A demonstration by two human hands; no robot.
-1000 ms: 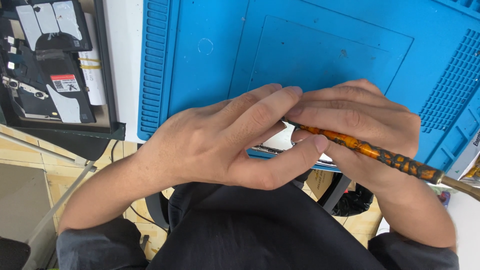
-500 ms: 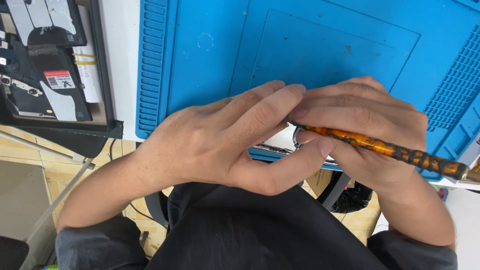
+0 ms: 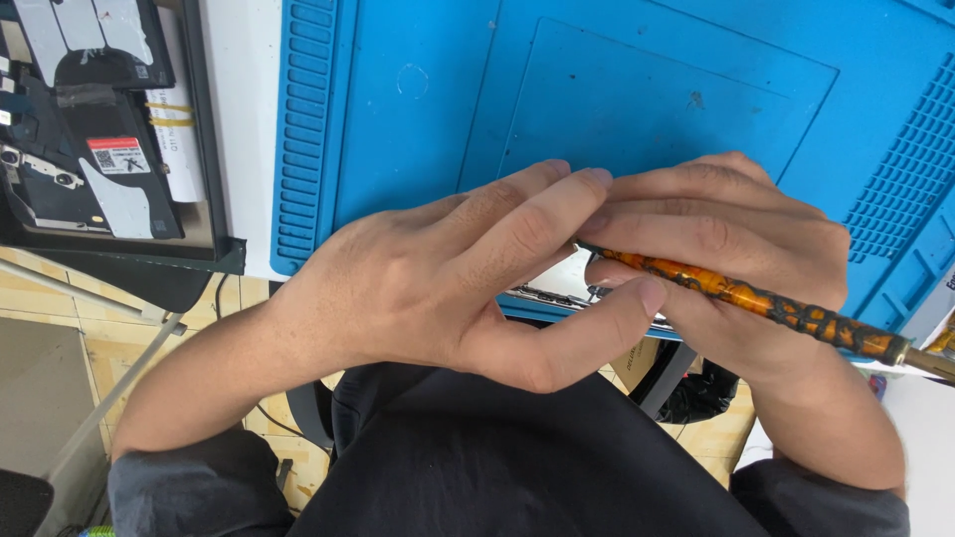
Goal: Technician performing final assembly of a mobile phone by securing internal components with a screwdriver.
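Observation:
My right hand grips a long orange-and-black marbled tool handle that runs down to the right and ends in a brass collar. My left hand lies over the right hand's fingertips, its thumb pressed against the handle's near end. Beneath both hands a thin silvery device edge shows at the near rim of the blue work mat. The tool's tip is hidden under the fingers.
A black tray with dismantled dark device parts and white strips sits at the upper left on the white bench. The mat has ribbed slots along its left and right sides. Tiled floor, a chair and my dark shirt lie below.
Both hands stay clasped over the device edge. The tool handle has shifted slightly; the view has drifted a little.

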